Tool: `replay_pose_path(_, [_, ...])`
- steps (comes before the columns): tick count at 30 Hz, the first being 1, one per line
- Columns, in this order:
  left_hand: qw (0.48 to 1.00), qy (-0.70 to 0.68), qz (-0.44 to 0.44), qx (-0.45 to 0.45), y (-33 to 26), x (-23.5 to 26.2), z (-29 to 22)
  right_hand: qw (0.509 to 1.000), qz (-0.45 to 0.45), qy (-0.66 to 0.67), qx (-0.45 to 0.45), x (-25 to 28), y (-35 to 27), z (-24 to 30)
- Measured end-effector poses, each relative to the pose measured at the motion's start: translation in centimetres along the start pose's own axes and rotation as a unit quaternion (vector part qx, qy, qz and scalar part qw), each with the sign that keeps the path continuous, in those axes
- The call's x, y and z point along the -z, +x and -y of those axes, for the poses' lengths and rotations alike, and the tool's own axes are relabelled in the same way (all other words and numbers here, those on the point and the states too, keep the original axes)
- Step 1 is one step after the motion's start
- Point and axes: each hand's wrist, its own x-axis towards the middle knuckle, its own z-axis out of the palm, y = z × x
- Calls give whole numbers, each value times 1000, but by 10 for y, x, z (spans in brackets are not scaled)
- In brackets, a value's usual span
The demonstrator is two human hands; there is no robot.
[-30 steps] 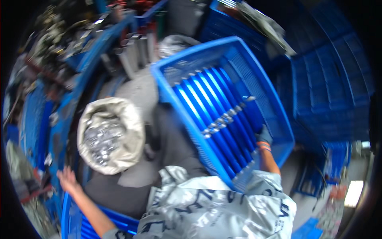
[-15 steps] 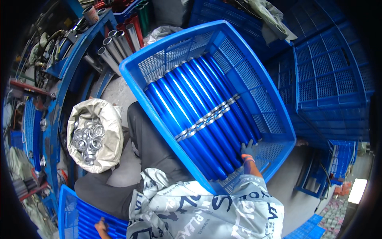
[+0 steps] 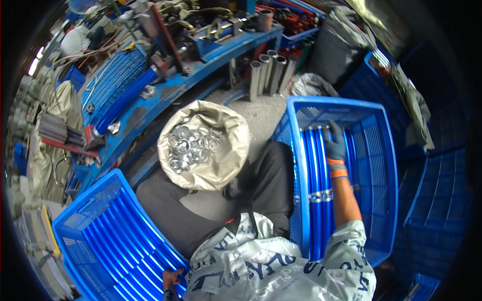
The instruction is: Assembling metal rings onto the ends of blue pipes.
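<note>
My right hand [image 3: 335,144], in a dark glove with an orange cuff, reaches into the blue crate [image 3: 382,150] on my right. Its fingers close around the far end of one of the long blue tubes [image 3: 312,165] lying side by side there; silver rings [image 3: 321,195] sit on the tubes midway. My left hand [image 3: 172,279] is low at the near corner of a second blue crate [image 3: 75,220] full of blue tubes [image 3: 128,246]; it touches their ends, and its grip is unclear. An open sack of metal rings [image 3: 193,145] stands between my knees.
A cluttered blue workbench [image 3: 165,85] runs across the top left, with several grey pipes [image 3: 268,70] standing against it. More blue crates [image 3: 442,200] are stacked to the right. Grey sacks [image 3: 346,40] lie at the back.
My right hand has slid from the near rim of the right crate up to the far end of the tubes. My left hand has dropped to the left crate. The view has turned left.
</note>
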Motion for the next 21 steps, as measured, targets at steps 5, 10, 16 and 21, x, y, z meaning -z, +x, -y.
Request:
replay_pose_path(5, [998,-64,-20,-1,25,0,-1,909,415,-32,-22,-236,-36,196])
replay_pose_path(10, [980,-150,-101,-79,29,15,0,854,404,-328,5,-379,-98,211])
replay_pose_path(16, [880,-372,-141,-258,10,101,-16,899,365,-242,7,-421,-127,201])
replay_pose_path(21, [858,-244,-198,-407,-74,180,-237,940,298,-162,25,-403,-122,166])
